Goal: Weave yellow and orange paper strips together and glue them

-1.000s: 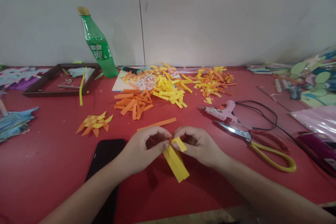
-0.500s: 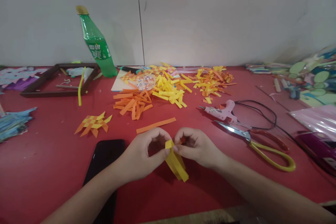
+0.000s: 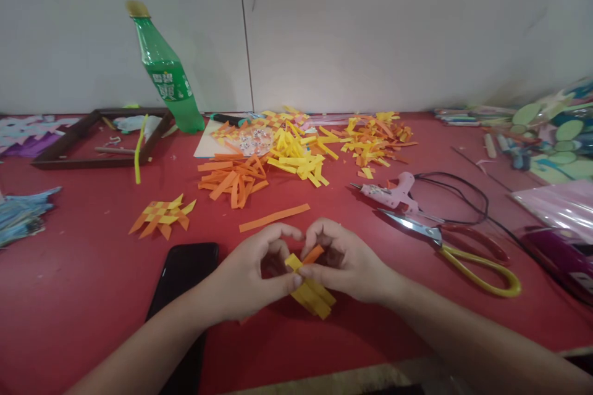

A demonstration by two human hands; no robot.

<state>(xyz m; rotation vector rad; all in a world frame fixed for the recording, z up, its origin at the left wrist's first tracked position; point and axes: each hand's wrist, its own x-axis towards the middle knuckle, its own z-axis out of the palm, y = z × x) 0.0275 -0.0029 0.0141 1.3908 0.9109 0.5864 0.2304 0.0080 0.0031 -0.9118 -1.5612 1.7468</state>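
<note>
Between my two hands are folded yellow paper strips (image 3: 312, 297), with an orange paper strip (image 3: 314, 254) crossing them. My left hand (image 3: 262, 265) pinches the yellow paper from the left, thumb in front. From the right, my right hand (image 3: 345, 259) grips the same paper, its thumb pressed where yellow and orange meet. Just beyond my hands a loose orange strip (image 3: 274, 218) lies flat. A woven orange and yellow paper fish (image 3: 162, 216) rests to the left, past the black phone (image 3: 180, 284), which my left forearm partly covers.
Piles of orange strips (image 3: 233, 179) and yellow strips (image 3: 299, 157) lie farther back. To the right are scissors (image 3: 440, 241), a pink glue gun (image 3: 391, 194) with its cord and a purple object (image 3: 558, 259). A leaning green bottle (image 3: 169, 77) and a brown frame (image 3: 88, 163) stand back left.
The yellow paper has turned and shifted slightly in my fingers, and an orange strip now shows above my right thumb. The view has moved slightly.
</note>
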